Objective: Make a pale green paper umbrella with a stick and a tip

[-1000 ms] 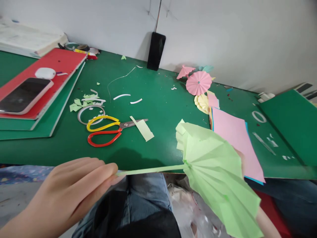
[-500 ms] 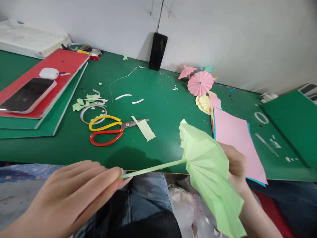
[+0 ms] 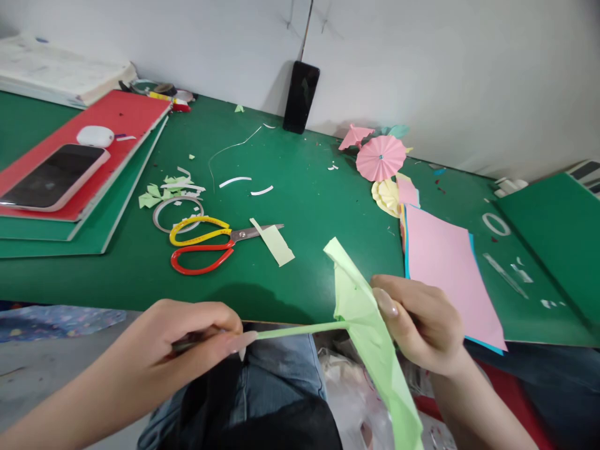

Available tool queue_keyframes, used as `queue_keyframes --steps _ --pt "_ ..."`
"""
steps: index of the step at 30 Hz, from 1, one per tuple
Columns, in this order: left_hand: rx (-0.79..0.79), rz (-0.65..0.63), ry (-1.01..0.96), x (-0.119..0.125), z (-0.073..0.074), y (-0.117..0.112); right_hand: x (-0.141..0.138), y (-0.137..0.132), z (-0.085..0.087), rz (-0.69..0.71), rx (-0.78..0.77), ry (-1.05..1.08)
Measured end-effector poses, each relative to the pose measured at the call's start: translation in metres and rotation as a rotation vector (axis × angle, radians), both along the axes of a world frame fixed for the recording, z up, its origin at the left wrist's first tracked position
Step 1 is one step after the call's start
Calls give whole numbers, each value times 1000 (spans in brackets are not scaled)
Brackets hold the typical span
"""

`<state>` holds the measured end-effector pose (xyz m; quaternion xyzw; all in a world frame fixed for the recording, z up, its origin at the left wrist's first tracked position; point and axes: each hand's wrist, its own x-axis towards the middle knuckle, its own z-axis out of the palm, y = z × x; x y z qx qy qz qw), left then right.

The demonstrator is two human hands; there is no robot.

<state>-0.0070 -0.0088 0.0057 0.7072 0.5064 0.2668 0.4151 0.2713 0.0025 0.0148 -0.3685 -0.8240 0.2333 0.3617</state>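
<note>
The green paper top [image 3: 370,350], with its many folds, is in front of you at the near edge of the bench [image 3: 323,181], tipped on its side, with its low end hanging over your lap. Its thin green stick [image 3: 300,330] points to your left hand [image 3: 197,337], where your fingers are pinched close on the end. Your right hand [image 3: 422,325] has its fingers closed on the far side of the paper. If you pull your hands apart too hard, the stick could pop off where it meets the paper. If you squeeze too tight, the stick could bend or the folds could get squashed. If you let go, it could drop toward the plastic bag [image 3: 347,387] down below. Just past your left hand lie the scissors [image 3: 231,237], touching a pale green scrap [image 3: 277,245], so a low swing could bump them. The pink paper [image 3: 445,269] sits right behind your right hand and could get pushed. The pink umbrella [image 3: 380,157] is farther back, out of the way.
</note>
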Motion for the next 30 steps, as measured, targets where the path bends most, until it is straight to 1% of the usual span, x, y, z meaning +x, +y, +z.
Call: queue_keyframes --steps 3,6,9,10,13,15,17,19,22,24,27,30 --pt "-265 -88 43 -6 1 5 0 0 -1 41 -16 -16" --pt "-413 -122 13 -13 3 12 0 0 -1 75 -36 -38" --pt "-545 -187 -89 -15 5 17 0 0 0 89 -40 -3" --pt "-606 -193 -119 -15 6 17 -1 0 0 88 -38 12" --pt "-749 -138 -155 -11 7 13 -3 0 1 76 -17 36" --pt "-796 -127 -171 -9 6 9 -4 1 1 81 -4 41" --pt "-827 -165 -200 -9 3 6 -5 1 0 90 3 62" --pt "-799 -171 -208 -9 1 5 -5 0 -1 107 -12 96" --pt "-693 -64 -180 -6 4 3 -5 -1 -3 139 -58 118" --pt "-670 8 -177 -3 10 2 -5 -2 -4 151 -76 120" --pt "-748 41 -214 2 16 -1 -5 -1 -4 148 -78 131" --pt "-841 -23 -231 3 12 -4 -6 -1 -4 151 -74 137"
